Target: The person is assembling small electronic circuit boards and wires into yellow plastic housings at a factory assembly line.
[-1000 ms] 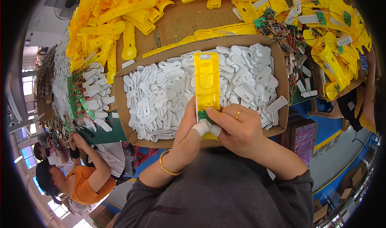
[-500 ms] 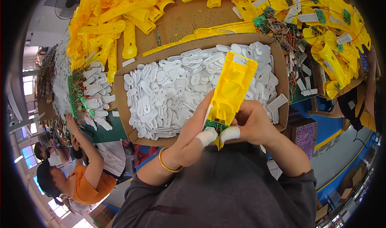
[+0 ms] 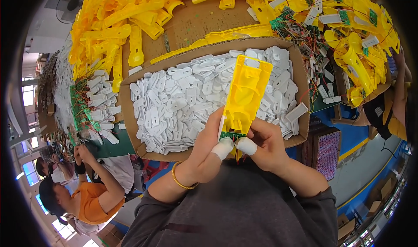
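Note:
Between my two hands is a yellow plastic housing half (image 3: 246, 92), its ribbed inner side facing up and its far end tilted away over the box. A small green circuit board (image 3: 232, 135) with thin wires sits at its near end. My left hand (image 3: 210, 142) is closed round the left edge, its white-wrapped thumb pressed at the board. On the other side my right hand (image 3: 266, 144) grips the near right edge, its wrapped thumb also by the board. A white strip shows along the housing's left side, next to my left fingers. My fingers underneath are hidden.
Beneath the housing stands a cardboard box (image 3: 127, 112) full of white plastic pieces (image 3: 174, 99). Yellow housings (image 3: 135, 44) pile up behind it. Wired boards (image 3: 287, 22) lie at right, more boards (image 3: 80, 103) at left. A co-worker in orange (image 3: 93, 199) works at left.
My hands and the housing have shifted slightly left, and the housing stands a little more upright in view. My right hand has drawn nearer the left, its thumb now closer to the board.

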The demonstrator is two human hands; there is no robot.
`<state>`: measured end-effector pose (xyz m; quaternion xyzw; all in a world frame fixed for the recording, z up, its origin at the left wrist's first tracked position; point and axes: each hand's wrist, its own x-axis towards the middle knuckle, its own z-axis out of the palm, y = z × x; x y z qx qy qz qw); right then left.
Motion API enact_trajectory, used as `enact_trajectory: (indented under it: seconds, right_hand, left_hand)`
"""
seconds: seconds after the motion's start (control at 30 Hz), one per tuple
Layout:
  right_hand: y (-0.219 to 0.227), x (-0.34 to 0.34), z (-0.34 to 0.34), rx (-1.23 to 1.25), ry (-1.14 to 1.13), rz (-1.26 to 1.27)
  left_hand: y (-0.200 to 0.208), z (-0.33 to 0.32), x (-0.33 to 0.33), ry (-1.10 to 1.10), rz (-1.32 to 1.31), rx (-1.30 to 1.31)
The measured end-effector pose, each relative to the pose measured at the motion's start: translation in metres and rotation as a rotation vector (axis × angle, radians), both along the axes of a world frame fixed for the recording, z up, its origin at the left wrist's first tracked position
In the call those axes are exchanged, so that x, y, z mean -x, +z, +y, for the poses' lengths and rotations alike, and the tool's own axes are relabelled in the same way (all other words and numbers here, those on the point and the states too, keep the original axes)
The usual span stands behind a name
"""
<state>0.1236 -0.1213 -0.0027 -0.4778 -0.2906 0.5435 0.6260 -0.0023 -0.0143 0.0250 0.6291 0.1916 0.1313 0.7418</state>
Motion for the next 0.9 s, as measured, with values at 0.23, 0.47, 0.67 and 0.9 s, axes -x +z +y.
enact_trajectory:
  seconds: [0.23, 0.47, 0.67, 0.9]
  right_hand:
    - [0.005, -0.015, 0.004, 0.052, 0.101, 0.070]
    - [-0.007, -0.010, 0.007, 0.172, 0.007, 0.073]
    - [-0.012, -0.013, 0.022, 0.094, -0.023, 0.300]
    - [0.010, -0.018, 0.020, 0.065, 0.073, 0.231]
  left_hand:
    - [-0.005, -0.003, -0.002, 0.047, 0.000, -0.145]
    - [-0.021, -0.005, -0.003, 0.083, 0.055, -0.491]
    - [-0.025, 0.001, -0.006, 0.109, 0.176, -0.403]
    - [-0.012, 0.008, -0.003, 0.039, -0.034, -0.230]
